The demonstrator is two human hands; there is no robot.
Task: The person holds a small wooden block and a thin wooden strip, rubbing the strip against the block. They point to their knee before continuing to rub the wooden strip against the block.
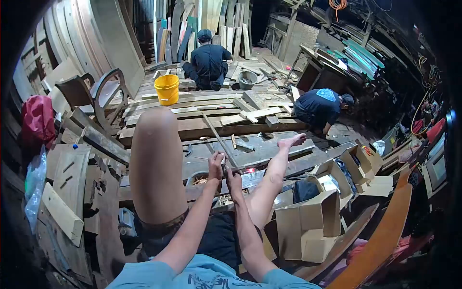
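My left hand (215,166) is closed around something small and thin, which sticks out to its left. Close beside it on the right, my right hand (234,179) is also closed, near the lower end of a long thin wooden strip (219,139); whether it touches the strip is unclear. What either hand holds is too small to name. Just left of the hands and a little lower, a round container (198,179) with small light-coloured pieces stands between my legs. A shiny silvery piece (251,178) lies right of my right hand.
Two people in dark shirts crouch ahead, one at the back (208,60), one at the right (317,108). A yellow bucket (167,90) stands on planks. Cardboard boxes (308,226) lie to my right, a wooden chair (98,96) stands left. A grey bucket (247,80) stands farther back.
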